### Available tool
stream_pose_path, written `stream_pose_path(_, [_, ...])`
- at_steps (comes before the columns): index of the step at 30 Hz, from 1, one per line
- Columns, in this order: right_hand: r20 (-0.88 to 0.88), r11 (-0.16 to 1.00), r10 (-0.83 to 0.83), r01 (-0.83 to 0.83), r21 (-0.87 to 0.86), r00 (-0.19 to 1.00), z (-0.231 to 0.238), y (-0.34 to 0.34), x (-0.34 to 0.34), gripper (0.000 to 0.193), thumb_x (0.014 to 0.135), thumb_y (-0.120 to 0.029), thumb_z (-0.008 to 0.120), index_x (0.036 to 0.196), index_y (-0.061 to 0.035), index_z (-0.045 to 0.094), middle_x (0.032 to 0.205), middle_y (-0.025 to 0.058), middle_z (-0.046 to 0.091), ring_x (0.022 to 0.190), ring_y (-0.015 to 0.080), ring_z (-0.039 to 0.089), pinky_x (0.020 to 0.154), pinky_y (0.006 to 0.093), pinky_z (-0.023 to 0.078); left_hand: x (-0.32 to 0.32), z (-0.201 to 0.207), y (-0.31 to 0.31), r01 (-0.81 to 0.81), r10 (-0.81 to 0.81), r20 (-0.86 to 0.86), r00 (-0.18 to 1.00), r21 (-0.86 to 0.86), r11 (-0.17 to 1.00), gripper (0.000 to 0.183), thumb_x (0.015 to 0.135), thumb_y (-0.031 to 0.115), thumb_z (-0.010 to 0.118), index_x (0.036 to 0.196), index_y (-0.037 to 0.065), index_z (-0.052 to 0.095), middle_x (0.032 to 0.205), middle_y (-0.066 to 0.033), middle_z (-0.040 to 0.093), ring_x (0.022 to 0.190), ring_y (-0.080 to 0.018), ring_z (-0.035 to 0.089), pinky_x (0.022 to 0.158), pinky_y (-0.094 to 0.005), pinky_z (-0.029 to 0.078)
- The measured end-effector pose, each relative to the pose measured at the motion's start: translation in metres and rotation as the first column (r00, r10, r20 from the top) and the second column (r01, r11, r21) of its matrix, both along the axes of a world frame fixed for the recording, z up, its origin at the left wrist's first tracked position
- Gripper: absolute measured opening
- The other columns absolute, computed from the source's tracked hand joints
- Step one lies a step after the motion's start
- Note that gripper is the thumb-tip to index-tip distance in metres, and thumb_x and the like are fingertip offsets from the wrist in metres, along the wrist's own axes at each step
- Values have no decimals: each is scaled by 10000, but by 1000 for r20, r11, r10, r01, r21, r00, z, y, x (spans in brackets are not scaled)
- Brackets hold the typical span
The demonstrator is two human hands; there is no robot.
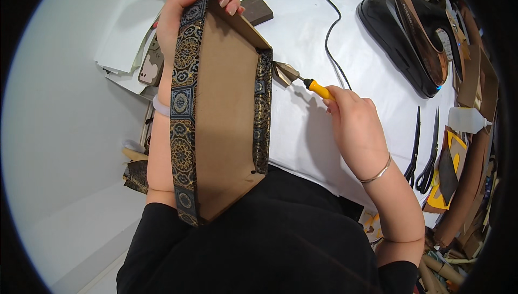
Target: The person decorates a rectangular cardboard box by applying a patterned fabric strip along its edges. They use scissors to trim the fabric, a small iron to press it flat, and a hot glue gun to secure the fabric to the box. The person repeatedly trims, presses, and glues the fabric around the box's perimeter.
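Holding the tray [226, 116] upright, long axis toward the body, left hand [189, 8] fingers curl over its top. Right hand [356, 127] fingers wrap the orange-handled tool [315, 88], tip touching the tray's right wall.

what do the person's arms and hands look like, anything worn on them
Both forearms are bare, with black sleeves ending near the elbows. The left hand has a pale, lilac-white band around its wrist. The right hand has a thin silver bangle at its wrist. No gloves or rings show, and the fingernails look natural and unpainted.
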State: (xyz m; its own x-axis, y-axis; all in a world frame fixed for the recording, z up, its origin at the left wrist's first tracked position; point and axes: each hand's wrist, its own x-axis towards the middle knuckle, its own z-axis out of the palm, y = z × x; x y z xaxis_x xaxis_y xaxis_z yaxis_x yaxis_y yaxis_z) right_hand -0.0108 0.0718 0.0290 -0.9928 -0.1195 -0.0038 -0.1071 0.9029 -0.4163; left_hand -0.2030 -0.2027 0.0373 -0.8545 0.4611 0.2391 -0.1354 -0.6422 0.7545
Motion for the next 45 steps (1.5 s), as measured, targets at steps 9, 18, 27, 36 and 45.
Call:
stream_pose_path(9, [8,999,7,-7,44,1000,2,-8,-13,207,1088,-112,659,1233,19,726,996,180,780,871,352,713,876,442,521,2,-2,1,35,-36,7,999,14,999,255,1044,255,467,1107,35,579,1008,-98,544,988,-239,569,1052,-436,473])
stream_pose_path(18, [16,985,37,-40,168,999,9,-19,-16,175,1103,-116,652,1226,-7,710,918,150,747,823,329,686,859,434,501,3,3,7,64,-64,-10,998,-44,997,270,1065,265,470,1128,32,590,1042,-103,573,998,-237,572,1046,-415,471])
stream_pose_path(27, [95,942,98,-123,313,991,25,-35,-24,141,1027,-51,668,1163,-39,706,907,99,719,821,287,691,850,400,490,6,3,38,-32,32,-5,999,10,999,273,1030,221,565,1057,-42,635,958,-160,652,886,-241,633,868,-357,536])
stream_pose_path(36, [28,887,164,-160,432,986,24,-52,-24,51,900,-90,709,943,-63,704,831,55,662,729,212,693,797,373,485,6,1,45,-66,65,-39,997,-19,998,279,1030,217,542,1043,-45,640,932,-162,656,877,-250,627,866,-360,520])
stream_pose_path(45, [75,884,198,-211,418,977,34,-67,-23,93,850,-95,747,941,-80,745,865,47,651,821,210,692,795,373,477,2,-3,36,-33,33,28,999,-3,999,264,1026,216,560,1053,-34,641,953,-163,657,884,-266,640,869,-377,536])
